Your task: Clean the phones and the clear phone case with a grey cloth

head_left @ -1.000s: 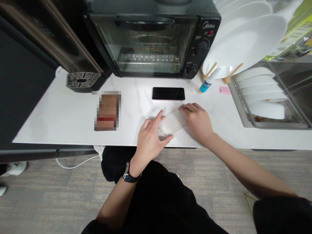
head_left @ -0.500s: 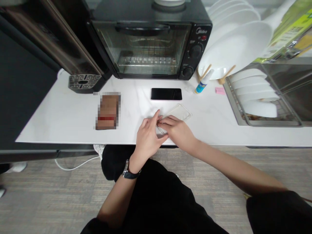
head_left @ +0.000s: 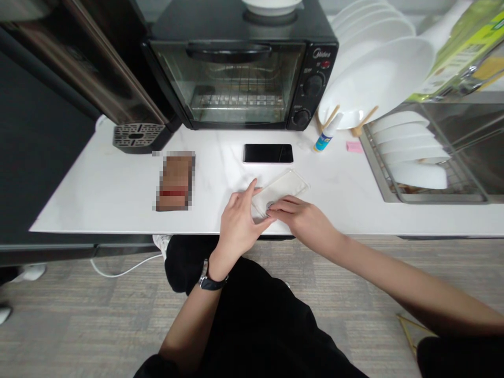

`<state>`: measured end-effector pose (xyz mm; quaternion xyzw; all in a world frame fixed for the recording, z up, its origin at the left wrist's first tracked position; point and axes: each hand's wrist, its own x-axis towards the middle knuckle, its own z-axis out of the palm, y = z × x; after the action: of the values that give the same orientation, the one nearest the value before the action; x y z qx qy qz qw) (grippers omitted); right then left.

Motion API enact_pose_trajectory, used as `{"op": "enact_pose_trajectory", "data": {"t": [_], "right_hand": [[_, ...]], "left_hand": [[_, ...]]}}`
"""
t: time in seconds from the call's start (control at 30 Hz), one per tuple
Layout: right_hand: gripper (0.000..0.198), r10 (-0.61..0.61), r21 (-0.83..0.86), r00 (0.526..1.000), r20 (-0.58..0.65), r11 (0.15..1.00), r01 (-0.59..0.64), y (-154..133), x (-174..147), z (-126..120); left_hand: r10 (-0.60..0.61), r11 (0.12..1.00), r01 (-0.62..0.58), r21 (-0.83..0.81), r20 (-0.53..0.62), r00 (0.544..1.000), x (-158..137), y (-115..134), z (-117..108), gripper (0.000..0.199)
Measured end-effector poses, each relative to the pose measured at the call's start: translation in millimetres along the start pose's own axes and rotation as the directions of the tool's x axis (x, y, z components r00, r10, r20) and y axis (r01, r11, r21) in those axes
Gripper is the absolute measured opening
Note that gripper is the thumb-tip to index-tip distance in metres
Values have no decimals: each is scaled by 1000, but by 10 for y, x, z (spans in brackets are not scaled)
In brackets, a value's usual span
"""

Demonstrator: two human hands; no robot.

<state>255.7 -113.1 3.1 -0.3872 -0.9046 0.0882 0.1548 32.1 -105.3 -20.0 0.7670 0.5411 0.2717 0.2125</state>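
A clear phone case [head_left: 286, 185] lies flat and slanted on the white counter. My left hand [head_left: 241, 220] grips its near left end, with thumb and fingers curved around the edges. Over that same end, the fingers of my right hand [head_left: 301, 212] are pinched on a small grey wad [head_left: 270, 206], pressed against the case. What the wad is made of cannot be made out. Beyond the case rests a phone [head_left: 268, 153] with a black screen facing up.
A toaster oven [head_left: 240, 84] stands at the back, beside a coffee machine [head_left: 136, 135]. On the left lies a blurred brown item [head_left: 175, 181]. A small spray bottle [head_left: 324, 139], a pink pad [head_left: 354, 147], white plates [head_left: 378, 79] and a dish rack [head_left: 388, 181] are on the right.
My right hand has slid right and slightly toward me along the case, bringing the grey wad into sight. My left hand has stayed on the case's end.
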Motion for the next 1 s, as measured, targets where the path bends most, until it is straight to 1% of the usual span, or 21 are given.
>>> {"op": "enact_pose_trajectory", "data": {"t": [0.13, 0.23, 0.37, 0.53, 0.63, 0.8, 1.0], "right_hand": [[42, 97, -96, 993, -60, 990, -102, 170, -93, -62], [50, 137, -160, 986, -93, 976, -151, 344, -172, -100], [48, 179, -253, 978, -108, 946, -201, 497, -192, -90], [45, 202, -328, 970, -135, 915, -236, 557, -116, -31], [44, 216, -335, 966, -140, 908, -252, 561, -44, -4], [42, 246, -299, 957, -153, 912, -282, 575, 149, 28], [44, 265, -213, 945, -193, 929, -304, 534, 293, 61]], "left_hand": [[-11, 1000, 11, -6, 13, 1000, 1, 6, -13, 107], [-10, 1000, 10, -5, 15, 1000, 2, 8, -18, 108], [-8, 1000, 8, -10, 19, 1000, -2, 14, -21, 107], [1, 1000, -1, -6, 13, 1000, -9, 22, -25, 106], [12, 1000, -12, 4, 13, 1000, -6, 26, -35, 106], [15, 1000, -15, -2, 25, 1000, 0, 35, -51, 107], [18, 1000, -18, 7, 10, 1000, 5, 26, -31, 108]]}}
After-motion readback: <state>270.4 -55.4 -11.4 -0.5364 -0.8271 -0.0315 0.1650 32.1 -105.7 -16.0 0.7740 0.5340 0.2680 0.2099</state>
